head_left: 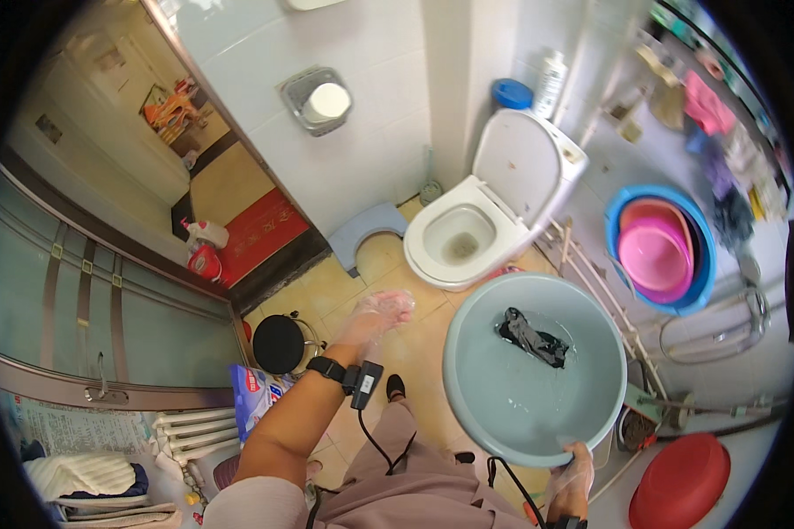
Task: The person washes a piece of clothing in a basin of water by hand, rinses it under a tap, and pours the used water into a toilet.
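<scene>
A clear plastic glove covers my left hand (pixel 389 309), which is held out over the tiled floor in front of the toilet. It holds nothing, and its fingers are loosely bent. My right hand (pixel 574 463), also in a clear glove, grips the near rim of a large grey-blue plastic basin (pixel 496 383). The basin is tilted toward me. A wet dark grey and black cloth (pixel 532 337) lies bunched in a little water inside it.
A white toilet (pixel 430 258) with its lid raised stands beyond the basin. A grey-blue plastic stool (pixel 364 228) sits by the wall. Nested blue and pink basins (pixel 658 254) hang at right, above a red basin (pixel 681 483). Left are a round black-topped stool (pixel 278 344) and a glass-panelled door (pixel 152 330).
</scene>
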Demonstrator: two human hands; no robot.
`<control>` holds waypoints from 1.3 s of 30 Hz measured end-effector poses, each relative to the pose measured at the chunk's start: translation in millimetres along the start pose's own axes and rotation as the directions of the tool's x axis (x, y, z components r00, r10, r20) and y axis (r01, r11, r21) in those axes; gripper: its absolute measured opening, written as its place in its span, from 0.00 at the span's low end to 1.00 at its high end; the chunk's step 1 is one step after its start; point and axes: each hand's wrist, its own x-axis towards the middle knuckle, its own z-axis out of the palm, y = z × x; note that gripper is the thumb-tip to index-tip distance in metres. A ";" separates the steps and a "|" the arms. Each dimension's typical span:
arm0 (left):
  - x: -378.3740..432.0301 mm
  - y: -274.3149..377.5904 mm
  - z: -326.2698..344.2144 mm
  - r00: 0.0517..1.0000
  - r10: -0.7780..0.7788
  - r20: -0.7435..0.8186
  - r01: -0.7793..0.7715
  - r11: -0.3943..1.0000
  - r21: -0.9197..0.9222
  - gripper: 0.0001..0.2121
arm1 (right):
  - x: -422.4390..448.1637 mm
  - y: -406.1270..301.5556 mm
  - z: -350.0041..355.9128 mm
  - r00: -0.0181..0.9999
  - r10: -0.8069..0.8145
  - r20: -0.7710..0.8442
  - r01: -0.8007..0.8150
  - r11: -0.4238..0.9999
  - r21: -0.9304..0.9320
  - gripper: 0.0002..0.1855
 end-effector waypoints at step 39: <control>169.9 -123.0 -324.3 0.790 0.053 -0.611 -0.063 0.998 0.005 0.14 | 192.4 271.7 481.6 0.749 0.309 0.586 0.352 0.563 -0.748 0.15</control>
